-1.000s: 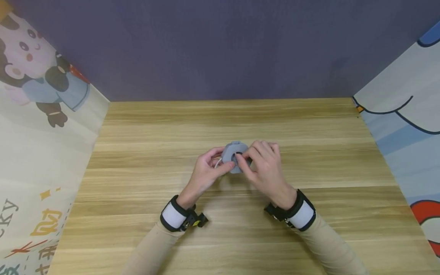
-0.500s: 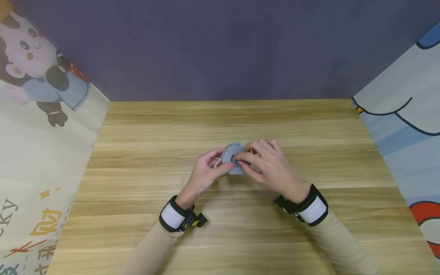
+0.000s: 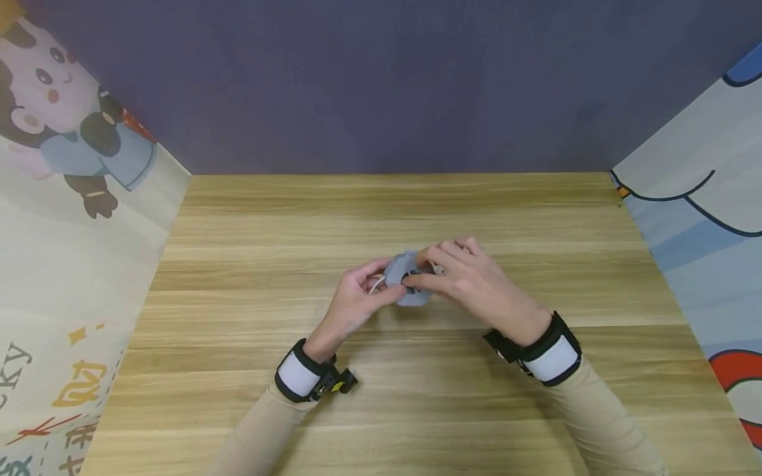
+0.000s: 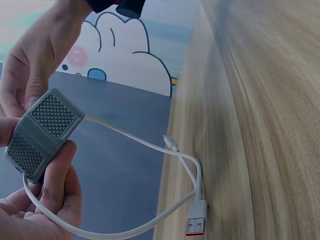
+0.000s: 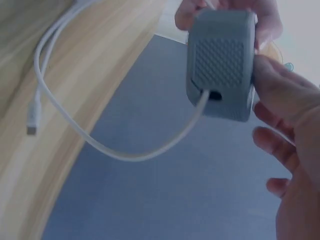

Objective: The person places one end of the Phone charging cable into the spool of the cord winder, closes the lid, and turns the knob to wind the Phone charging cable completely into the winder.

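Wood-grain table (image 3: 417,410) fills the head view, closed in by a dark purple back wall (image 3: 381,79) at 12 o'clock, a cartoon panda panel (image 3: 65,152) at 9 o'clock and a blue-and-white cartoon panel (image 3: 702,218) at 3 o'clock. Near the middle of the table both hands meet around a small grey cable winder (image 3: 406,285), held just above the wood. Left hand (image 3: 354,305) grips it from 9 o'clock, thumb and fingers curled round its ribbed grey body, with a loop of white cable (image 4: 150,150) passing beneath its fingers. Right hand (image 3: 470,281) comes in from 3 o'clock, fingers bent over the top of the winder and pinching at the dark centre of its face. In the wrist views the cable leaves a slot in the winder's edge and hangs in a slack loop; its USB plug (image 4: 196,224) and its small connector (image 5: 32,123) lie against the table. Black-and-white wrist bands (image 3: 300,372) sit on both beige sleeves.
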Tool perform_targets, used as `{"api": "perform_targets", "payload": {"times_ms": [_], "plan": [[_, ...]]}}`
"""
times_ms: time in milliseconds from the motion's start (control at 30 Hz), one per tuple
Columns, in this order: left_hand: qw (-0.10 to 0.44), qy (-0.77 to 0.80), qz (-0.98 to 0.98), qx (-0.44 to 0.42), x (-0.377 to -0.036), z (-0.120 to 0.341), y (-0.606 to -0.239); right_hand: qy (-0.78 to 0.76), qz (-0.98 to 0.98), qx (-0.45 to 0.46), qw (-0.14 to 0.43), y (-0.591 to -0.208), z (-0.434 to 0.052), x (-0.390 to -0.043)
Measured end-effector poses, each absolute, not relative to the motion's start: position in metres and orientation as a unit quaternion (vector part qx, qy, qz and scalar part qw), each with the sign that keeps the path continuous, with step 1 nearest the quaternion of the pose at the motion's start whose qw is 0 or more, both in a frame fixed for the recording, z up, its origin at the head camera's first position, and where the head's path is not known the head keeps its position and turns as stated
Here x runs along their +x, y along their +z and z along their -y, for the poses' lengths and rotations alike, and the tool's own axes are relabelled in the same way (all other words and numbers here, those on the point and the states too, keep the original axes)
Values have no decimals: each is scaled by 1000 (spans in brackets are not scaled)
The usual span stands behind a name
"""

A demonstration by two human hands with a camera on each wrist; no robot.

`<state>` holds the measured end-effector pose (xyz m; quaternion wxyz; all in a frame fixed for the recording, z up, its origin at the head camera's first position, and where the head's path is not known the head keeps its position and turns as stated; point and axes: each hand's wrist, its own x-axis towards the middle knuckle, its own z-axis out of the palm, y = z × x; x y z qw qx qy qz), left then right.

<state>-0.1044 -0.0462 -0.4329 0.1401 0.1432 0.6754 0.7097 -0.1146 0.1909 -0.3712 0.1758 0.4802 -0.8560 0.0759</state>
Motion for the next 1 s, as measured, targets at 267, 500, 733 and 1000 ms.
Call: {"api": "perform_targets", "payload": {"times_ms": [267, 500, 733, 1000], "plan": [[145, 707, -675, 150, -104, 46, -433, 7, 844, 497, 201, -366, -193, -118], [149, 699, -681, 158, -104, 46, -433, -11, 835, 504, 222, -368, -194, -119], [156, 692, -685, 166, -105, 45, -434, 12, 840, 497, 218, -370, -196, -118], [159, 701, -678, 155, -104, 44, -432, 24, 841, 473, 263, -378, -192, -118]]}}
